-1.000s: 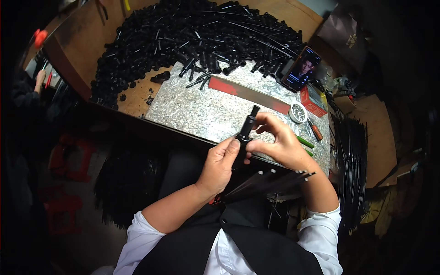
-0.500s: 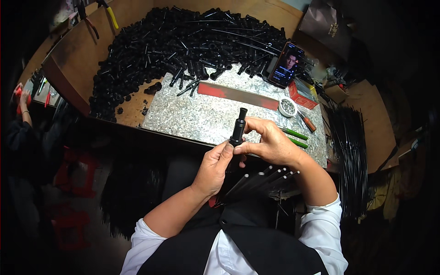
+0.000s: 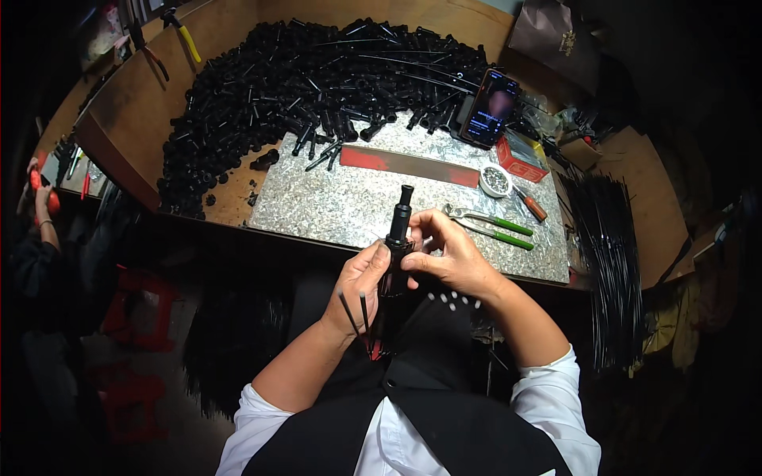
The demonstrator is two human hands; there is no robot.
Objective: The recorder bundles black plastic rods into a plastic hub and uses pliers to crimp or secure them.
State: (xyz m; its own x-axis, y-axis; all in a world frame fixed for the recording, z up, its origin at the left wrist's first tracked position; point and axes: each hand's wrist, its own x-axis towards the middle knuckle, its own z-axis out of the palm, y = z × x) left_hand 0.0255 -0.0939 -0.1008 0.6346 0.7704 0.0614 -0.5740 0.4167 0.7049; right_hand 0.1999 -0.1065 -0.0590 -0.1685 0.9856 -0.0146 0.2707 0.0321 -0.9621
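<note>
Upright in front of me stands a black stepped plastic tube, apparently an umbrella runner (image 3: 401,226), with a wide toothed collar. Wrapped round its collar and lower part is my left hand (image 3: 361,282), thumb pressed on the near side. My right hand (image 3: 448,258) is closed at the collar's right side, thumb and curled fingers against it; anything small between those fingertips is hidden. Thin black rods with pale tips (image 3: 454,300) spread below the hands, two of them crossing in front of my left wrist. Their lower ends run together over my lap near a small red piece (image 3: 375,347).
A heap of black plastic tubes (image 3: 317,79) covers the back of the bench. On the speckled board (image 3: 309,194) lie a red-and-dark bar (image 3: 409,168), green-handled pliers (image 3: 500,228), a white cup (image 3: 495,181) and a screwdriver (image 3: 533,208). A phone (image 3: 490,107) stands behind; black rods (image 3: 607,270) hang right.
Both hands and the tube have shifted slightly left. The pale-tipped rods have spread, two now standing by my left wrist. The pliers' jaws have come into sight.
</note>
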